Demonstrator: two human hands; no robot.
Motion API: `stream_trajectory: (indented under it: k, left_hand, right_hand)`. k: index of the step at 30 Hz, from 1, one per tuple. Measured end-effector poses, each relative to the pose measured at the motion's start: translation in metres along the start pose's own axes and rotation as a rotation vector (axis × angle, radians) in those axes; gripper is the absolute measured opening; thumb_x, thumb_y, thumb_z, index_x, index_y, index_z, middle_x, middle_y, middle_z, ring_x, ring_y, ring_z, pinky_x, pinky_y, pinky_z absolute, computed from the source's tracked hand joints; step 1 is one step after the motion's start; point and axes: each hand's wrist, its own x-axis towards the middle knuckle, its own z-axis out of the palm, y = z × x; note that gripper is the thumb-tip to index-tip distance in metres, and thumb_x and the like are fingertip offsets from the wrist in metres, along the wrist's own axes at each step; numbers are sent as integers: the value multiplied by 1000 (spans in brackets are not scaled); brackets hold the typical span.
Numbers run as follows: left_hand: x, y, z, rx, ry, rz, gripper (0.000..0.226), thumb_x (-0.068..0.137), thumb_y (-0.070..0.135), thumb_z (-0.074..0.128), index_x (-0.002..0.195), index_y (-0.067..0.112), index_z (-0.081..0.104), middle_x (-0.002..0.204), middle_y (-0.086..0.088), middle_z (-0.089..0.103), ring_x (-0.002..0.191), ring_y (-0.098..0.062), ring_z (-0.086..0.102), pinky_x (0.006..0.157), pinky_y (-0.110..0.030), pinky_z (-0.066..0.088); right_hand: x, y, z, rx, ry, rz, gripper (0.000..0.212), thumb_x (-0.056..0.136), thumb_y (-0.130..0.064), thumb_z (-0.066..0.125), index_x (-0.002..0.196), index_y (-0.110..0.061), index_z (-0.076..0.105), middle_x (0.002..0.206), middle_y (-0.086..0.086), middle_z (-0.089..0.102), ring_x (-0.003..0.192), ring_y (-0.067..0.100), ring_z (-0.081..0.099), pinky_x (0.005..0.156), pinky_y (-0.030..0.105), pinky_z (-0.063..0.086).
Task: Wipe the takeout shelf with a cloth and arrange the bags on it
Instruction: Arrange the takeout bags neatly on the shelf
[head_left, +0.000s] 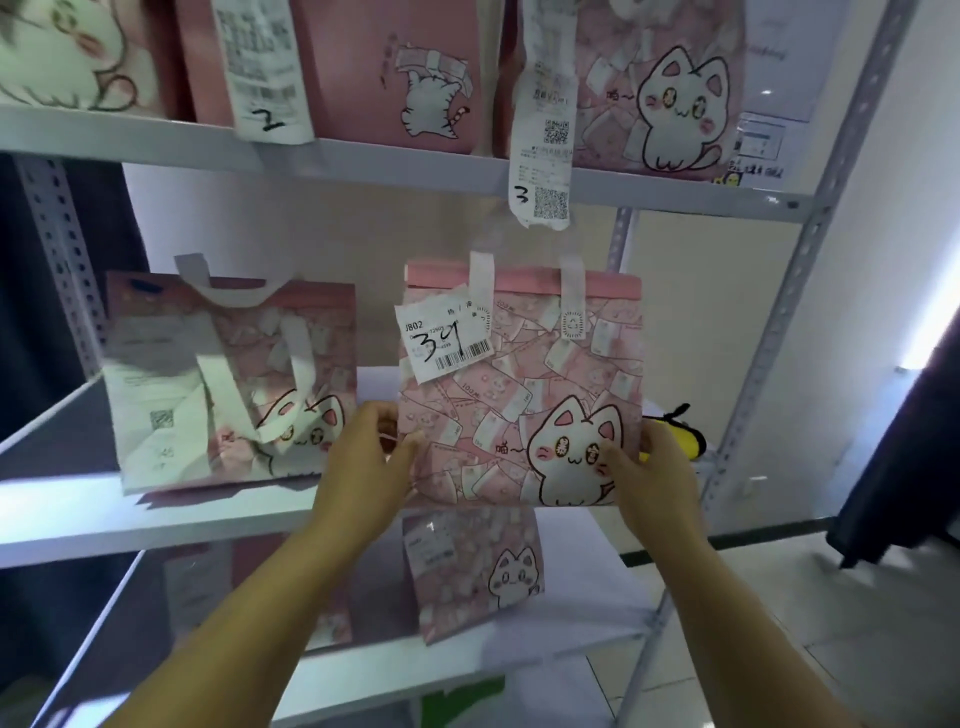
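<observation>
Both hands, left hand (366, 457) and right hand (657, 467), grip the sides of the pink cat bag (519, 384) above the middle shelf (156, 514).

Takeout shop: metal shelf (395, 166) of receipt-tagged order bags (519, 384).

Two bare forearms, no sleeves, no watch or rings visible; left hand (363, 457) and right hand (654, 467) ungloved.

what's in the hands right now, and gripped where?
Both hands hold one pink cat-print bag, the one tagged 34. Left hand grips its lower left edge, right hand its lower right edge; the handles are untouched.
</observation>
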Motion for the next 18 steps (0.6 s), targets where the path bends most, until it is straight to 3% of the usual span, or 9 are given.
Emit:
stream_trajectory:
  k: [3, 7, 12, 15, 18]
  left_hand:
    - [-23, 0, -19, -5, 22, -24, 11, 87, 29, 62, 90, 25, 51, 86, 8, 63, 77, -11, 60, 64, -31, 47]
    - [-52, -1, -47, -4, 91, -19, 12, 88, 29, 61, 85, 32, 50, 83, 11, 62, 75, -4, 57, 58, -20, 40]
    - [-84, -2, -82, -36, 213, -104, 9, 90, 30, 58, 90, 29, 49, 89, 2, 63, 81, -16, 60, 66, -32, 50]
    - [-105, -4, -105, -67, 302, -156, 11, 91, 30, 56, 89, 36, 47, 89, 14, 66, 81, -2, 63, 58, -24, 48]
    - [-124, -6, -128, -107, 389, -201, 13, 93, 29, 54, 88, 37, 45, 88, 13, 69, 77, -1, 66, 56, -21, 49]
  right_hand:
    - [-26, -8, -4, 2, -4, -20, 11, 87, -23, 58, 96, -25, 53, 85, -14, 60, 78, 6, 58, 60, 31, 48]
    - [-54, -26, -3, 68, -27, -79, 12, 88, -24, 59, 90, -33, 52, 84, -20, 60, 77, -5, 55, 54, 17, 39]
    - [-80, -47, 10, 154, -135, -115, 13, 89, -24, 59, 88, -36, 54, 84, -20, 62, 75, -10, 59, 59, 19, 43]
    - [-95, -58, 23, 206, -231, -134, 20, 89, -23, 59, 85, -41, 52, 87, -23, 62, 77, -10, 60, 57, 15, 43]
    - [-111, -71, 39, 237, -323, -167, 22, 90, -21, 59, 85, -41, 51, 87, -24, 61, 76, -14, 58, 51, 7, 43]
